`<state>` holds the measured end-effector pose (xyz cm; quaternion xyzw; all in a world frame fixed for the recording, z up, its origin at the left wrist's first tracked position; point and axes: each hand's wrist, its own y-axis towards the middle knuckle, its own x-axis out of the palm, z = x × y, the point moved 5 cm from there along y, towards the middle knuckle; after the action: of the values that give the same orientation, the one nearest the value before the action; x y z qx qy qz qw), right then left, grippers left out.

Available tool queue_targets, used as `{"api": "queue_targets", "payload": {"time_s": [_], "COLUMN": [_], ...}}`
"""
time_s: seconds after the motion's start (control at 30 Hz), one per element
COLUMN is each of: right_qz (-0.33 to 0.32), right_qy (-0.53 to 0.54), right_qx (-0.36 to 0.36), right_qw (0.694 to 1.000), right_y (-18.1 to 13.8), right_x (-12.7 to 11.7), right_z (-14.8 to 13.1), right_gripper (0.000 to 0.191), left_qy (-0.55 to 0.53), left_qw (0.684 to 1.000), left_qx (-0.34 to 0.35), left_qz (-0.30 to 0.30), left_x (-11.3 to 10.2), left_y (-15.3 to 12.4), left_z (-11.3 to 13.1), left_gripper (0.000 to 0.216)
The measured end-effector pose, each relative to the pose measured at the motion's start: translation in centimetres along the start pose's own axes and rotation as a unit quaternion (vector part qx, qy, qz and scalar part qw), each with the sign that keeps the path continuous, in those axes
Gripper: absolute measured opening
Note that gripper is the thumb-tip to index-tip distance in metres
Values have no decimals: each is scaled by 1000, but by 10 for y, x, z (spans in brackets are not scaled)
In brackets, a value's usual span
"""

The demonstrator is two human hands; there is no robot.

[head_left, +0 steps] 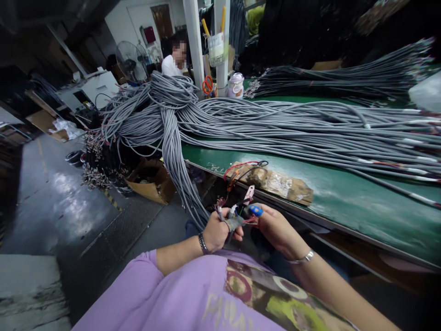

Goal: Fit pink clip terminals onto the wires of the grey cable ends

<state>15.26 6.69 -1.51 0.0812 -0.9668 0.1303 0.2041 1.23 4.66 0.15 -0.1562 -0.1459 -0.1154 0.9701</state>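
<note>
Left hand [216, 232]: closed in a fist around the grey cable end [235, 222], thumb pressed on top; dark bracelet at the wrist.

Right hand [275, 227]: fingers curled, fingertips pinching the thin coloured wires [241, 212] that fan out of the cable end; a blue fingertip cover [256, 210] sits on one finger; silver bracelet at the wrist.

Cable end: grey sheath, short, held in the air between both hands, just in front of the counter edge [310, 216] and above the person's lap. Red, white, blue and dark wires spread from it; several carry small metal terminals. Red and black strands run from the hands up onto a brown taped pad [279, 183] lying on the counter.

Counter [361, 202]: green surface, front edge running diagonally from upper left to lower right, close to the hands. A bare green strip lies between the pad and the cable mass.

Grey cable bundle [275, 126]: long heap across the counter, its left part hanging over the edge toward the floor.

Cardboard box [151, 181]: on the floor below the hanging cables.

Floor [51, 202]: dark, glossy, open room to the left.

Background: a second person [174, 62] seated beyond the heap; a fan [131, 62]; orange-handled scissors [207, 85] by a white post [193, 46].
</note>
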Motion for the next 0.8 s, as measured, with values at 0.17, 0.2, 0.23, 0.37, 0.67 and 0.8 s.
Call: {"api": "queue_targets", "payload": {"time_s": [0.17, 0.2, 0.23, 0.37, 0.67, 0.8], "right_qz": [-33, -49, -60, 19, 11, 29], "right_qy": [108, 105, 93, -33, 70, 107], "right_qx": [83, 91, 83, -58, -18, -2], "right_qw": [990, 989, 990, 998, 997, 994], "right_y": [15, 18, 19, 23, 35, 39], "right_x": [1, 5, 9, 12, 13, 12], "right_z": [-4, -6, -9, -25, -12, -9], "right_gripper": [37, 37, 38, 42, 51, 47], "left_qy": [-42, -46, -49, -53, -36, -30], "left_qw": [999, 999, 998, 998, 998, 998], "left_qx": [-6, -9, -11, -29, -48, -49], "left_qz": [22, 21, 21, 25, 26, 25], "left_x": [0, 2, 3, 8, 15, 15], "left_y": [4, 5, 6, 11, 15, 16], "left_z": [9, 11, 13, 16, 10, 8], "left_gripper": [42, 41, 41, 40, 44, 43]}}
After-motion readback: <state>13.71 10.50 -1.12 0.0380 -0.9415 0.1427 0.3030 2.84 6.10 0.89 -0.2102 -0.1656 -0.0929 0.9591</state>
